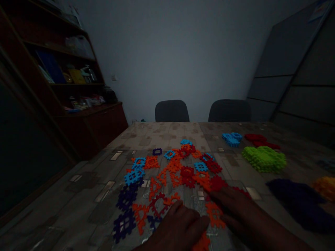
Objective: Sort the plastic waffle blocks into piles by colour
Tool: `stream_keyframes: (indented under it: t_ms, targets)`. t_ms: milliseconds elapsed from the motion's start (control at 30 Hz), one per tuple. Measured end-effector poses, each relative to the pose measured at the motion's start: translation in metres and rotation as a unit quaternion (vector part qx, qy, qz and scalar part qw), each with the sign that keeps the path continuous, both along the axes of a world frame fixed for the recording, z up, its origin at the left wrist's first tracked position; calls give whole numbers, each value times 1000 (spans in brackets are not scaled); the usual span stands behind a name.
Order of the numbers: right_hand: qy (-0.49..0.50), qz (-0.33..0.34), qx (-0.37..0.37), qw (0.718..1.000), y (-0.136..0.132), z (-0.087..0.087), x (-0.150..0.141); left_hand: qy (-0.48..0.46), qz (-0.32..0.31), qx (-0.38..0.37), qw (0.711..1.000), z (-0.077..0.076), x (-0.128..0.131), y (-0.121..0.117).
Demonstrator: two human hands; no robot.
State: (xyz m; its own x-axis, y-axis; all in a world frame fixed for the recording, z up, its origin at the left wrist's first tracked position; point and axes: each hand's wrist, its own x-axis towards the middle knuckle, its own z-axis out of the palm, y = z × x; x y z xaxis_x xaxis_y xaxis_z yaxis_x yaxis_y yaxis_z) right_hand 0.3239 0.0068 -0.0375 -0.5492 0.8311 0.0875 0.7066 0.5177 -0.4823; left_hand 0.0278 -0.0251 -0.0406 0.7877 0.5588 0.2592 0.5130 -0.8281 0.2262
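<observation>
Loose toothed pieces (174,165) in orange, red, light blue and dark purple lie spread over the patterned table (86,184), 2 dark chairs (172,111) behind. Left hand (180,223), fingers bent, is over the nearest pieces; right hand (237,205), fingers extended, is at a red piece (217,183); cannot tell whether either grips anything. Green stack (264,158) sits to the right.

1. Toothed orange pieces (175,166) are lying scattered through the middle of the loose spread on the desk (86,200), some overlapping.
2. Red pieces (217,183) are resting among them, mostly rightward (one open ring is lying nearer the front).
3. Light blue pieces (134,176) are sitting around the far part and left side.
4. Dark purple pieces (127,197) are clustering mostly at front left.
</observation>
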Motion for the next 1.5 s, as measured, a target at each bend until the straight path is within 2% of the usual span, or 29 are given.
stream_keyframes:
  t_ms: [200, 300, 467, 633, 733, 867, 1067, 1133, 1233, 1367, 1500]
  targets:
    - [-74, -27, -86, 993, -8, 24, -13, -36, 22, -66, 997, 7, -8, 3]
    - [-85, -34, -107, 990, -10, 24, -15, -24, 31, -62, 997, 4, -9, 3]
    - [-72, -32, -96, 992, -12, 21, -11, 13, 24, -73, 997, -3, -8, 4]
    - [-57, -41, -100, 993, -13, 26, -7, 19, 28, -80, 996, 3, -9, 3]
    - [-42, -50, -82, 994, -9, 31, -6, 20, 22, -75, 997, 7, -9, 2]
    - [-26, -46, -35, 998, 1, 34, -3, 29, 20, -75, 997, 3, -5, 2]
    - [10, -77, 54, 996, 13, 9, -5, 44, 33, -25, 998, -3, 2, 2]
    - [-4, -77, 64, 995, 15, 7, -12, 43, 35, -10, 998, -4, 3, 3]
    - [-37, -59, 75, 995, 21, 19, -26, 39, 27, -7, 999, -5, 3, 4]
    - [-96, -28, 41, 994, 35, 43, -39, 29, 29, -2, 999, -9, 2, 5]
    - [-105, -5, 29, 994, 44, 50, -42, 17, 25, 10, 999, -17, 2, 7]
